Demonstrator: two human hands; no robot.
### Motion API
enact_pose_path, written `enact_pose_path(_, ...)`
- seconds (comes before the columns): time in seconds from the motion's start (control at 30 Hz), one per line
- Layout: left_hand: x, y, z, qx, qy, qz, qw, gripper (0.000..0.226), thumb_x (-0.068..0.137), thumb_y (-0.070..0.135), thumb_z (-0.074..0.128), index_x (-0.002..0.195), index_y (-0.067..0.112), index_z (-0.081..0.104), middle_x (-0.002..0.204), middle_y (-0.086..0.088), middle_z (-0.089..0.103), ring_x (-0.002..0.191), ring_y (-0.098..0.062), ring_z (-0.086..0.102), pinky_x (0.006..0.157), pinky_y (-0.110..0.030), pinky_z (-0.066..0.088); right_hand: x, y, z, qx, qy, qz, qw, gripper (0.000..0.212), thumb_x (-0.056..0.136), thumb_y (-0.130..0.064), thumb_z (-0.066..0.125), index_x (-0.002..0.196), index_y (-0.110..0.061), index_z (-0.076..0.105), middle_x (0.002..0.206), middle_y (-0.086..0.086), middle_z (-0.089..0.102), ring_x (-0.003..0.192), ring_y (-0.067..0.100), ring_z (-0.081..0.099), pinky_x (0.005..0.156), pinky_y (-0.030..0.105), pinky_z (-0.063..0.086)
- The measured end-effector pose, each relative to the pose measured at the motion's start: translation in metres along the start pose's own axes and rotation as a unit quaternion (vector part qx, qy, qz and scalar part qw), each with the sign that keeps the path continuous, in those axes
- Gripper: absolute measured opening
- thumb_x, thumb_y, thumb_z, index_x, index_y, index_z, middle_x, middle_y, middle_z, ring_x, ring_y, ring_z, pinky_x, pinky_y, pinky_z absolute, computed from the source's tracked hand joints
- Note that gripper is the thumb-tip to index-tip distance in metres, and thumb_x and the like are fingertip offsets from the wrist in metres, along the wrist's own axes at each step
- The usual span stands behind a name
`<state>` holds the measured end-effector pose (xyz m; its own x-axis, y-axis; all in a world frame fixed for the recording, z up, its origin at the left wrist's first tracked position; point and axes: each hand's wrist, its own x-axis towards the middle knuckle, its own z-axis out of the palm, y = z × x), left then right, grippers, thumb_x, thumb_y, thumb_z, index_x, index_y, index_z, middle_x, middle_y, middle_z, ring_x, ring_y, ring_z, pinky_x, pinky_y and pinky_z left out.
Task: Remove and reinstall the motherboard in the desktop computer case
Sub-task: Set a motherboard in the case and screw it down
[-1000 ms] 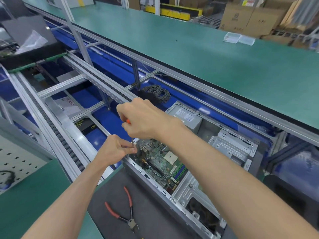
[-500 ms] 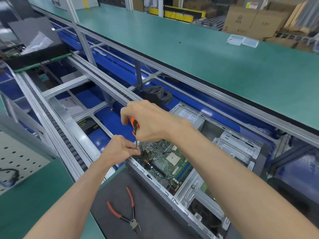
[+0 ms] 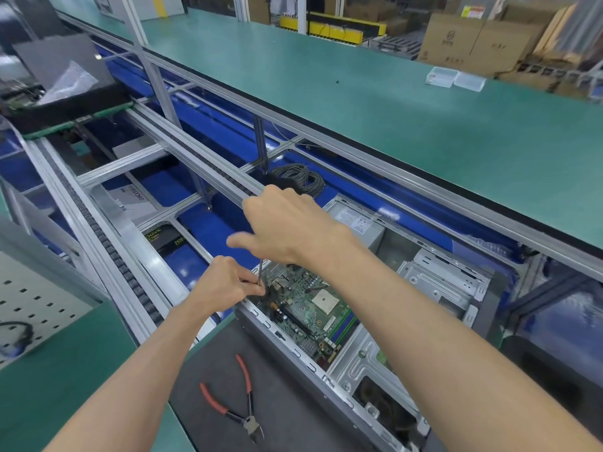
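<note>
Since half a second ago the right hand point(image 3: 290, 230) has rolled over the screwdriver point(image 3: 260, 272), hiding its orange handle; fingers curl round it, blurred. Left-hand fingertips point(image 3: 253, 285) pinch the shaft at the motherboard's point(image 3: 310, 305) far-left corner, inside the open computer case point(image 3: 437, 282). Red-handled cutters point(image 3: 241, 409) lie near on the dark mat point(image 3: 287, 402).

Motherboard point(image 3: 310, 308) in case point(image 3: 434, 282); pliers point(image 3: 235, 406) on mat point(image 3: 293, 402) near-left of case; cable coil point(image 3: 300, 177) far.
</note>
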<state>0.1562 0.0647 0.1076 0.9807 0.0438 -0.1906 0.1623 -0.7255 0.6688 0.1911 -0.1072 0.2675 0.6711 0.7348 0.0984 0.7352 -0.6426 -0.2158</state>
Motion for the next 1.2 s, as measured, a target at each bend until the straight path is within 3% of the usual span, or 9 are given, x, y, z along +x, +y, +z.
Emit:
enact_pose_path(0.1, -0.001, 0.000, 0.000, 0.002, 0.002, 0.001, 1.000, 0.020, 0.074, 0.021, 0.087, 0.069, 0.038, 0.079, 0.064, 0.007, 0.073, 0.065, -0.029, 0.065, 0.065, -0.040, 0.054, 0.003, -0.004, 0.004, -0.009, 0.004, -0.006, 1.000, 0.023, 0.098, -0.036, 0.058, 0.090, -0.016, 0.049, 0.075, -0.003, 0.027, 0.078, 0.029, 0.041, 0.065, 0.038, 0.031)
enact_pose_path(0.3, -0.002, 0.001, -0.001, 0.003, 0.001, 0.030, 1.000, 0.025, 0.075, 0.022, 0.086, 0.061, 0.040, 0.076, 0.049, 0.005, 0.062, 0.046, -0.006, 0.041, 0.048, -0.029, 0.038, 0.000, 0.005, 0.001, 0.076, -0.034, -0.078, 0.993, 0.022, 0.076, -0.002, 0.063, 0.089, -0.020, 0.067, 0.094, -0.006, 0.060, 0.087, 0.016, 0.055, 0.072, 0.036, 0.051)
enact_pose_path(0.47, -0.006, 0.009, -0.006, -0.042, 0.056, 0.039, 0.997, 0.017, 0.075, 0.029, 0.086, 0.075, 0.043, 0.077, 0.040, 0.008, 0.033, 0.042, -0.010, 0.027, 0.045, -0.019, 0.025, 0.002, 0.002, 0.005, -0.017, 0.030, 0.009, 0.999, 0.031, 0.091, -0.049, 0.060, 0.100, -0.020, 0.059, 0.082, -0.001, 0.037, 0.077, 0.027, 0.042, 0.066, 0.037, 0.033)
enact_pose_path(0.6, -0.007, 0.013, -0.010, -0.055, 0.049, 0.050, 0.996, 0.021, 0.080, 0.023, 0.083, 0.067, 0.040, 0.077, 0.041, -0.002, 0.037, 0.046, -0.015, 0.025, 0.048, -0.023, 0.023, 0.003, 0.005, 0.004, 0.010, -0.001, -0.039, 0.999, 0.011, 0.090, -0.022, 0.062, 0.099, -0.017, 0.061, 0.089, 0.000, 0.051, 0.083, 0.027, 0.052, 0.069, 0.039, 0.045)
enact_pose_path(0.7, -0.007, 0.013, -0.009, -0.054, 0.043, 0.044, 0.997, 0.026, 0.079, 0.021, 0.084, 0.062, 0.039, 0.075, 0.041, -0.001, 0.037, 0.046, -0.015, 0.024, 0.047, -0.022, 0.023, -0.001, 0.012, 0.003, 0.076, -0.021, -0.064, 0.995, 0.023, 0.078, -0.011, 0.065, 0.098, -0.020, 0.060, 0.095, -0.005, 0.053, 0.082, 0.016, 0.053, 0.066, 0.026, 0.042)
enact_pose_path(0.87, -0.002, 0.014, -0.006, -0.063, 0.041, 0.036, 0.997, 0.027, 0.077, 0.023, 0.085, 0.062, 0.044, 0.076, 0.045, -0.014, 0.044, 0.048, -0.016, 0.025, 0.046, -0.020, 0.025, 0.002, 0.010, 0.005, -0.011, 0.017, 0.025, 0.999, 0.033, 0.095, -0.052, 0.056, 0.095, -0.019, 0.052, 0.074, -0.004, 0.029, 0.076, 0.027, 0.040, 0.066, 0.037, 0.032)
enact_pose_path(1.0, -0.001, 0.012, -0.004, -0.056, 0.027, 0.038, 0.997, 0.017, 0.077, 0.024, 0.086, 0.067, 0.037, 0.078, 0.044, -0.008, 0.044, 0.047, -0.014, 0.025, 0.048, -0.024, 0.025, 0.000, 0.015, 0.002, 0.028, -0.015, -0.036, 0.999, 0.012, 0.090, -0.020, 0.061, 0.102, -0.018, 0.059, 0.086, -0.003, 0.048, 0.086, 0.025, 0.052, 0.071, 0.038, 0.045)
enact_pose_path(1.07, -0.002, 0.009, -0.003, -0.051, 0.018, 0.039, 0.998, 0.012, 0.077, 0.025, 0.085, 0.071, 0.034, 0.080, 0.049, -0.014, 0.052, 0.049, -0.013, 0.029, 0.051, -0.027, 0.028, -0.004, 0.018, 0.002, 0.082, -0.031, -0.056, 0.995, 0.027, 0.079, -0.009, 0.062, 0.104, -0.020, 0.060, 0.097, -0.005, 0.052, 0.090, 0.020, 0.055, 0.072, 0.035, 0.047)
enact_pose_path(1.2, 0.000, 0.006, -0.001, -0.049, 0.020, 0.040, 0.998, 0.017, 0.078, 0.026, 0.085, 0.071, 0.040, 0.079, 0.051, -0.016, 0.053, 0.047, -0.010, 0.027, 0.047, -0.020, 0.026, -0.003, 0.011, 0.007, 0.037, 0.018, -0.004, 0.999, 0.032, 0.089, -0.045, 0.065, 0.094, -0.019, 0.048, 0.080, -0.001, 0.040, 0.078, 0.028, 0.047, 0.063, 0.038, 0.036)
